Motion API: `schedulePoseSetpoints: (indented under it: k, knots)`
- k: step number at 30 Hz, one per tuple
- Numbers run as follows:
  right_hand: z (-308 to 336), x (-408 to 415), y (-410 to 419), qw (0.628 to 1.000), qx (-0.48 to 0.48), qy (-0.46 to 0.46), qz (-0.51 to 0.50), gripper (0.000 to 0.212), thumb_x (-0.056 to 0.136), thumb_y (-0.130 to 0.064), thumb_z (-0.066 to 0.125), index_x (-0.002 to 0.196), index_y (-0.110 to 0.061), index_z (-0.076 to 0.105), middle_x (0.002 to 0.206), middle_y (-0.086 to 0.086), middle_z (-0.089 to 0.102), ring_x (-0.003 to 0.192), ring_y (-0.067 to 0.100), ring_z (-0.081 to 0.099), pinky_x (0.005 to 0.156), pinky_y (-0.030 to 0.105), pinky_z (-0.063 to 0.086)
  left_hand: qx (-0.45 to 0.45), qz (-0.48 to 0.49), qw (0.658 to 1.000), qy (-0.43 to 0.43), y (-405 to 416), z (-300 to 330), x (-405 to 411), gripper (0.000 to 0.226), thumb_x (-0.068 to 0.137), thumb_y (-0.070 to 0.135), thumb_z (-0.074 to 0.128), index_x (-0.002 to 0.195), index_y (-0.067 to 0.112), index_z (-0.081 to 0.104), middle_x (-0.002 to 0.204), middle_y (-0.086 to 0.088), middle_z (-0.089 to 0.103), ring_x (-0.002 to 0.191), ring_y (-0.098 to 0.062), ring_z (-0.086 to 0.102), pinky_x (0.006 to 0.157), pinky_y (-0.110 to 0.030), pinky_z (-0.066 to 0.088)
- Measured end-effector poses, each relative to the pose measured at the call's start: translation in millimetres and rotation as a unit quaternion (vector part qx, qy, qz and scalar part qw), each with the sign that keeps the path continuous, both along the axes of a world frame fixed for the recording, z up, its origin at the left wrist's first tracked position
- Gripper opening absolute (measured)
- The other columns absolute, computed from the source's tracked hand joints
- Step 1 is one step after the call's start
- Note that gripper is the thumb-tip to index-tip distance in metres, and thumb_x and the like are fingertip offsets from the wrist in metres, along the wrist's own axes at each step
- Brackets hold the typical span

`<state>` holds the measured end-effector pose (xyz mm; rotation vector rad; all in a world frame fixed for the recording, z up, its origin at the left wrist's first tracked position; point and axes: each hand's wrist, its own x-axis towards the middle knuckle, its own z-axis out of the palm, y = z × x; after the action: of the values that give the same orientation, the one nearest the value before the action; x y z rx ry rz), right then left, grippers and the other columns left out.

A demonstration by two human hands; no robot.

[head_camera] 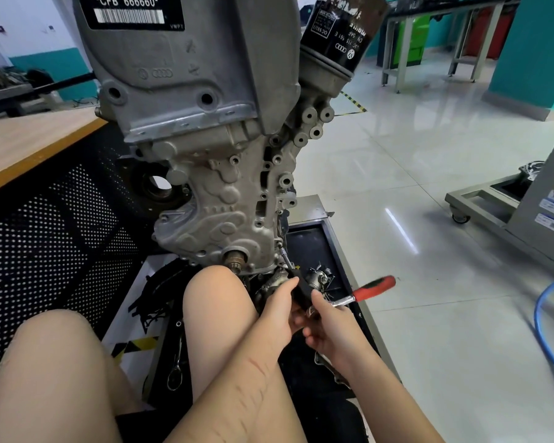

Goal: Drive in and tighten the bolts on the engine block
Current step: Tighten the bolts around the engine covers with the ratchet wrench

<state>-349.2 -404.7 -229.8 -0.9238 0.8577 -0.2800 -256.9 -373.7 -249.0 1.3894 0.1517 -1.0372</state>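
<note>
Engine block [218, 199] is standing upright just above and beyond your fingers, its lower edge meeting them. You're working a bolt [281, 250] at the block's bottom right corner, just past your fingertips; a thin extension bar [286, 258] is running from it down toward your hands. Your left hand [279, 314] is curling its fingers [290, 284] round a dark part of the tool and bracing it. Your right hand [328, 324] is gripping near the head of the ratchet [362, 292], fingers wrapped, red handle sticking out to the right of them. Progress, judging only from this: the bolt looks partly in, tightening underway; many holes up the block's right flank are looking empty, so plenty seems left, though I can't tell which take bolts. An oil filter [339, 30] is sitting high above your fingers. A dark tray [320, 247] with loose metal parts [319, 278] is lying just behind them, crowding the handle's swing. Your knee [218, 302] is sitting close left of the fingers, tightening the space. A blue hose [550, 330] is lying on the floor [429, 193] well to the right.
</note>
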Motion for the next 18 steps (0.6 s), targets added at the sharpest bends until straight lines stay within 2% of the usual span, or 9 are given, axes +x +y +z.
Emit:
schedulePoseSetpoints:
  k: [2,5,8,11,12,14,16,18]
  knots:
    - [1,-1,-1,0.998,0.067,-0.018,-0.003,0.029,0.097,-0.026,0.048,0.078,-0.006,0.056,0.057,0.009,0.057,0.040,0.012,0.044,0.036,0.018,0.037,0.015,-0.004,1.000,-0.016,0,-3,0,0.027,0.091,0.031,0.052,0.098,0.005,0.058,0.068,-0.008,0.056,0.025,-0.009,0.031,0.031,-0.011,0.027]
    - [1,0,-2,0.996,0.087,-0.021,-0.007,0.029,0.097,-0.026,0.047,0.080,-0.005,0.055,0.056,0.009,0.056,0.038,0.011,0.044,0.035,0.018,0.036,0.025,-0.001,0.999,-0.027,-1,-5,1,0.024,0.090,0.032,0.055,0.088,0.008,0.057,0.040,0.002,0.045,0.024,-0.009,0.028,0.030,-0.011,0.024]
    - [0,1,-1,0.999,0.043,-0.009,-0.006,0.031,0.096,-0.026,0.049,0.074,-0.007,0.056,0.056,0.008,0.057,0.039,0.012,0.046,0.037,0.020,0.039,0.028,-0.001,0.999,-0.032,-1,-5,1,0.025,0.089,0.033,0.057,0.082,0.009,0.057,0.043,0.001,0.047,0.025,-0.009,0.031,0.030,-0.011,0.024]
    - [-2,3,1,0.998,-0.057,0.024,-0.001,0.028,0.095,-0.028,0.050,0.074,-0.010,0.055,0.062,0.009,0.058,0.038,0.013,0.049,0.037,0.020,0.039,0.015,0.007,1.000,-0.021,0,-4,1,0.030,0.088,0.032,0.060,0.099,0.004,0.062,0.076,-0.009,0.060,0.045,-0.015,0.050,0.031,-0.014,0.032]
    - [-3,4,1,0.994,-0.104,0.039,0.000,0.027,0.094,-0.028,0.051,0.076,-0.009,0.055,0.062,0.009,0.059,0.037,0.012,0.049,0.036,0.020,0.039,0.009,0.010,1.000,-0.016,1,-3,0,0.030,0.087,0.031,0.061,0.099,0.003,0.062,0.080,-0.011,0.062,0.050,-0.017,0.053,0.033,-0.016,0.035]
    - [-6,6,2,0.975,-0.209,0.072,0.013,0.025,0.093,-0.029,0.052,0.087,-0.005,0.056,0.069,0.010,0.065,0.040,0.013,0.053,0.039,0.022,0.042,0.002,0.015,1.000,-0.026,1,-3,1,0.022,0.085,0.027,0.065,0.081,0.005,0.063,0.062,-0.005,0.064,0.049,-0.016,0.056,0.039,-0.018,0.040]
    - [-9,7,4,0.944,-0.308,0.107,0.044,0.031,0.092,-0.034,0.052,0.102,-0.005,0.052,0.085,0.011,0.069,0.057,0.020,0.060,0.052,0.029,0.049,0.008,0.019,0.999,-0.047,1,-5,1,0.022,0.083,0.025,0.067,0.068,0.011,0.059,0.044,0.003,0.059,0.045,-0.012,0.055,0.044,-0.019,0.042]
    - [-13,7,5,0.917,-0.370,0.138,0.066,0.032,0.092,-0.037,0.051,0.105,-0.008,0.048,0.092,0.010,0.069,0.074,0.029,0.064,0.067,0.035,0.052,0.006,0.022,0.998,-0.061,2,-7,1,0.024,0.083,0.022,0.067,0.064,0.012,0.056,0.038,0.005,0.054,0.037,-0.008,0.053,0.040,-0.016,0.040]
